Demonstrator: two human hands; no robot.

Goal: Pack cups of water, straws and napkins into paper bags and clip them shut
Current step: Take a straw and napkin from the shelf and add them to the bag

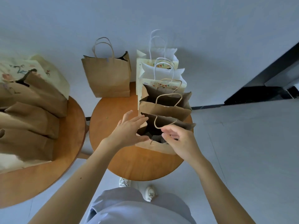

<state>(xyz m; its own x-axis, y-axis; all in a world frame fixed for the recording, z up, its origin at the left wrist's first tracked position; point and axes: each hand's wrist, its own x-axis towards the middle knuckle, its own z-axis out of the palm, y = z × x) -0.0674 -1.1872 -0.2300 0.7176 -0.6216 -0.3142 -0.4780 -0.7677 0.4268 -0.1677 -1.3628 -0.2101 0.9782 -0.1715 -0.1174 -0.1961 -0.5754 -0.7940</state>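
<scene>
A pale wall [210,29] and grey floor [242,143] frame two round wooden tables. On the middle table [129,162] I see a row of paper bags running away from me. The nearest brown bag [155,147] stands open at the table's right side. Behind it are a second brown bag [161,110] and two white patterned bags [161,84].

The left hand [129,130] is spread flat, its fingers straight against the left edge of the nearest bag's mouth and gripping nothing. The right hand [182,143] hangs over the near rim with its fingers curled. I cannot tell whether it pinches the paper or anything else. What lies inside the bag is too dark to make out.

Another brown bag [106,75] stands alone at the back. The left table [48,175] carries a heap of brown bags [32,123].
</scene>
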